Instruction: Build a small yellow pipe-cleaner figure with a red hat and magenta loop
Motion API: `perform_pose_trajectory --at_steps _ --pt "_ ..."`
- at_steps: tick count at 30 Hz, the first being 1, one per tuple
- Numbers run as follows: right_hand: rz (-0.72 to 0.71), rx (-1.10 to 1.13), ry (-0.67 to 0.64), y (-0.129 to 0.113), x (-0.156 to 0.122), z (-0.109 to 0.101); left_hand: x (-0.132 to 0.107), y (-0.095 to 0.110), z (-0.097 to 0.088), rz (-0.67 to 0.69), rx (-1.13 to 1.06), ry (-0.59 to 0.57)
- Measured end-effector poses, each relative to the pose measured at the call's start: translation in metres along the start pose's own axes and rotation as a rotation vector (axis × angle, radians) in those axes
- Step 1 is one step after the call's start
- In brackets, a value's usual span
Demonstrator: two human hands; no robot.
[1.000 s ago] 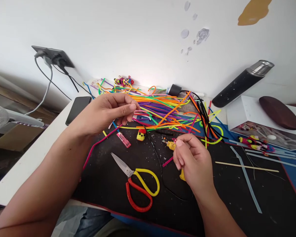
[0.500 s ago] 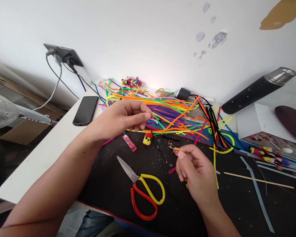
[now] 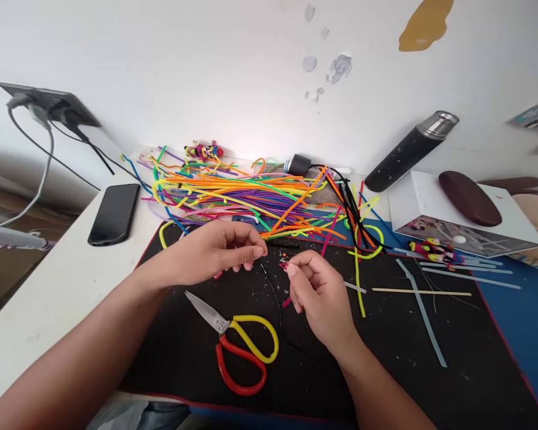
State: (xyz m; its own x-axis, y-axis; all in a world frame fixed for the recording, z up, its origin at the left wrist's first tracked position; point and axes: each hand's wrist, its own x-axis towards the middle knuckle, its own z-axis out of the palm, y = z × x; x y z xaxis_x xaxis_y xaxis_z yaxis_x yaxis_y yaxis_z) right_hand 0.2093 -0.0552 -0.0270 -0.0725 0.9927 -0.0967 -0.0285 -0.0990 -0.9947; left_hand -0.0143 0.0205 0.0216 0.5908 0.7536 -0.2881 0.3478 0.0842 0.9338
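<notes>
Head view: beyond and right of the scissors (image 3: 218, 323), my right hand (image 3: 323, 292) pinches a small pink piece (image 3: 283, 264), best steadied lightly; whether my narrowed left hand (image 3: 215, 254) holds anything, I can't tell

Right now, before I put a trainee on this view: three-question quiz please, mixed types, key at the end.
1. True or false: the scissors lie on the black mat, untouched by either hand.
2. Their handles are: A) both red; B) both yellow; C) one red, one yellow.
3. Which of the person's hands is nearer the black smartphone?

Key: 1. True. 2. C. 3. The left hand.
</notes>
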Motion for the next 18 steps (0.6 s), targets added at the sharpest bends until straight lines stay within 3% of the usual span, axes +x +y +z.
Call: perform_pose_trajectory --at_steps 7,18 --pt "-0.016 -0.077 -0.037 0.002 -0.002 0.0 0.001 0.001 0.013 0.048 -0.012 -0.076" --pt "-0.034 -0.098 -0.054 0.004 -0.001 0.0 0.002 -0.003 0.018 0.045 -0.02 -0.1"
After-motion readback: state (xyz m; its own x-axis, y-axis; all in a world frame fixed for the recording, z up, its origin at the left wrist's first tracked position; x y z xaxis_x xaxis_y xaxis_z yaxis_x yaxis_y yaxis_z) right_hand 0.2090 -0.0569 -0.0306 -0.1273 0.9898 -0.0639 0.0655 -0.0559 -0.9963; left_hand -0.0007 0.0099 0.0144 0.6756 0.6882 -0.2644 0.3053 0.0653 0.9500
